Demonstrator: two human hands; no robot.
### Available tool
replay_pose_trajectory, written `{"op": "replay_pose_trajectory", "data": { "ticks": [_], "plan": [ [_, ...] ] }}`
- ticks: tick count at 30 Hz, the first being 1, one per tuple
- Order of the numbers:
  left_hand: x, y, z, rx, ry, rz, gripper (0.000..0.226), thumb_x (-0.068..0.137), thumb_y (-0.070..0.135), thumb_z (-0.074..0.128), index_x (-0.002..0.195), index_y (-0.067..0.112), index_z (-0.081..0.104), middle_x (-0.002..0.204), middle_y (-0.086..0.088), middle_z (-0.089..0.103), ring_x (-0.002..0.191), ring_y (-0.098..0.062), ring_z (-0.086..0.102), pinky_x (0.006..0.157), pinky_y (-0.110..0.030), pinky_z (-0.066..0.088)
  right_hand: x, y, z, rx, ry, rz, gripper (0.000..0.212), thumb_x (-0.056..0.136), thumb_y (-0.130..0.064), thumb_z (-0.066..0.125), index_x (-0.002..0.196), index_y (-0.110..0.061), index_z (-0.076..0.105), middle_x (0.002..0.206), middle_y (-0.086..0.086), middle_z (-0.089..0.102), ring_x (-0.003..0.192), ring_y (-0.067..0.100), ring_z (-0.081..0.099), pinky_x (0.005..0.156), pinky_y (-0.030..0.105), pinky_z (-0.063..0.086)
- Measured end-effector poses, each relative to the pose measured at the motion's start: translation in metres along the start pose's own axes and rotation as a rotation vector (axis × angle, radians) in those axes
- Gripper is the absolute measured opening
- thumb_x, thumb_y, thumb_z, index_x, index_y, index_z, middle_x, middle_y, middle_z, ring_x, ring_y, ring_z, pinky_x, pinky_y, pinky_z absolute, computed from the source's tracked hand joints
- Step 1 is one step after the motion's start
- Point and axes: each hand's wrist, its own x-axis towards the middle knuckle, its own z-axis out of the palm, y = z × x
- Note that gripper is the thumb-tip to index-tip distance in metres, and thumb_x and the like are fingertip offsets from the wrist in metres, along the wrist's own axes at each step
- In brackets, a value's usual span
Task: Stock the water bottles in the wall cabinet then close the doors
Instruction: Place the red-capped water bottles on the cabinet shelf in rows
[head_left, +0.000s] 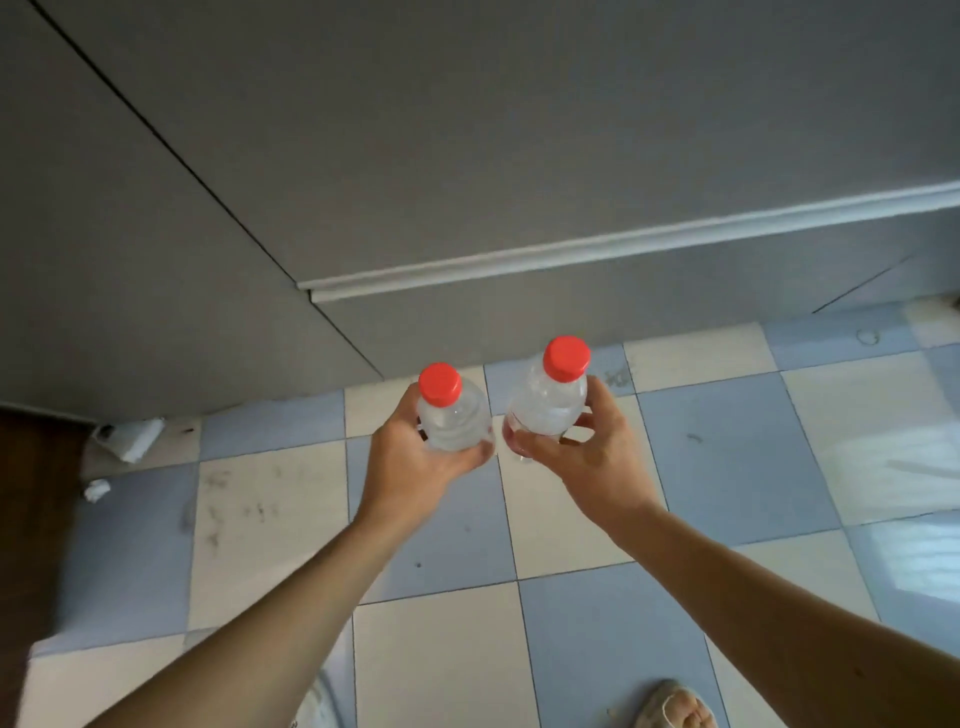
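Two clear water bottles with red caps are held upright above the tiled floor. My left hand (415, 457) grips the left bottle (454, 421) round its body. My right hand (587, 452) grips the right bottle (550, 402), which sits a little higher. The bottles are close together, nearly touching. In front of me stand grey cabinet doors (467, 130), all closed, with a pale handle rail (597, 247) running across.
The floor is blue and white checkered tile (701, 447). Crumpled white scraps (130, 439) lie by the cabinet base at left. A dark wooden edge (31, 493) is at far left. A foot in a sandal (675, 706) shows at the bottom.
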Motion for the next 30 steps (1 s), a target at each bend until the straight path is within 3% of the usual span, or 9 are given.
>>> {"op": "replay_pose_trajectory", "data": {
  "ticks": [3, 7, 10, 13, 17, 22, 26, 28, 30],
  "plan": [
    [-0.028, 0.067, -0.052, -0.040, 0.008, 0.022, 0.055, 0.059, 0.028, 0.099, 0.104, 0.033, 0.068, 0.094, 0.019, 0.074, 0.089, 0.000, 0.070, 0.071, -0.008, 0.050, -0.024, -0.084, -0.004, 0.018, -0.078, -0.046, 0.054, 0.074, -0.028, 0.091, 0.117, -0.037, 0.060, 0.109, -0.015, 0.071, 0.106, 0.004, 0.066, 0.081, 0.025, 0.060],
    [-0.068, 0.159, -0.136, -0.068, 0.016, 0.026, 0.058, 0.059, 0.034, 0.098, 0.108, 0.031, 0.067, 0.097, 0.016, 0.074, 0.092, -0.005, 0.070, 0.073, -0.013, 0.053, -0.067, -0.207, -0.009, -0.040, -0.184, -0.100, 0.057, 0.074, -0.033, 0.090, 0.120, -0.043, 0.058, 0.112, -0.019, 0.069, 0.110, 0.001, 0.063, 0.085, 0.019, 0.056],
    [-0.101, 0.223, -0.203, -0.072, 0.038, 0.037, 0.060, 0.057, 0.044, 0.095, 0.108, 0.029, 0.067, 0.096, 0.013, 0.075, 0.091, -0.007, 0.071, 0.071, -0.014, 0.053, -0.104, -0.294, -0.002, -0.049, -0.222, -0.131, 0.059, 0.074, -0.034, 0.090, 0.122, -0.041, 0.057, 0.113, -0.019, 0.069, 0.106, -0.001, 0.065, 0.079, 0.012, 0.054],
    [-0.133, 0.275, -0.271, -0.091, 0.124, 0.077, 0.062, 0.058, 0.044, 0.096, 0.110, 0.039, 0.063, 0.099, 0.016, 0.073, 0.093, -0.003, 0.070, 0.073, -0.014, 0.053, -0.135, -0.378, 0.021, -0.061, -0.263, -0.167, 0.058, 0.071, -0.028, 0.091, 0.117, -0.041, 0.058, 0.105, -0.025, 0.070, 0.097, -0.008, 0.066, 0.069, 0.004, 0.050],
    [-0.163, 0.327, -0.364, -0.149, 0.257, 0.147, 0.070, 0.057, 0.038, 0.097, 0.116, 0.043, 0.058, 0.107, 0.018, 0.071, 0.101, -0.003, 0.068, 0.085, -0.027, 0.054, -0.164, -0.483, 0.067, -0.075, -0.295, -0.245, 0.053, 0.069, -0.027, 0.090, 0.111, -0.041, 0.059, 0.100, -0.024, 0.071, 0.093, -0.004, 0.068, 0.069, 0.011, 0.053],
    [-0.172, 0.397, -0.482, -0.164, 0.355, 0.315, 0.068, 0.053, 0.052, 0.093, 0.110, 0.048, 0.057, 0.107, 0.022, 0.070, 0.100, 0.002, 0.067, 0.076, -0.015, 0.054, -0.191, -0.611, 0.131, -0.025, -0.277, -0.363, 0.054, 0.067, -0.038, 0.086, 0.115, -0.035, 0.062, 0.101, -0.016, 0.074, 0.092, 0.002, 0.070, 0.076, 0.022, 0.058],
    [-0.170, 0.463, -0.567, -0.150, 0.365, 0.450, 0.066, 0.059, 0.050, 0.093, 0.115, 0.047, 0.057, 0.110, 0.024, 0.070, 0.104, 0.005, 0.066, 0.073, -0.009, 0.053, -0.201, -0.709, 0.175, -0.009, -0.232, -0.504, 0.052, 0.061, -0.050, 0.082, 0.107, -0.038, 0.061, 0.094, -0.021, 0.072, 0.085, -0.003, 0.068, 0.066, 0.013, 0.052],
    [-0.167, 0.498, -0.601, -0.141, 0.399, 0.498, 0.071, 0.061, 0.048, 0.092, 0.123, 0.044, 0.057, 0.114, 0.024, 0.069, 0.109, 0.003, 0.064, 0.081, -0.014, 0.055, -0.205, -0.754, 0.189, 0.008, -0.213, -0.554, 0.053, 0.060, -0.055, 0.082, 0.106, -0.038, 0.061, 0.094, -0.020, 0.072, 0.085, -0.002, 0.068, 0.064, 0.014, 0.052],
    [-0.161, 0.531, -0.631, -0.151, 0.436, 0.533, 0.075, 0.062, 0.047, 0.091, 0.128, 0.041, 0.056, 0.119, 0.019, 0.068, 0.115, -0.006, 0.063, 0.094, -0.033, 0.056, -0.206, -0.797, 0.197, 0.017, -0.209, -0.601, 0.059, 0.060, -0.057, 0.084, 0.112, -0.040, 0.060, 0.098, -0.021, 0.073, 0.088, -0.003, 0.069, 0.066, 0.015, 0.053]
  ]
}}
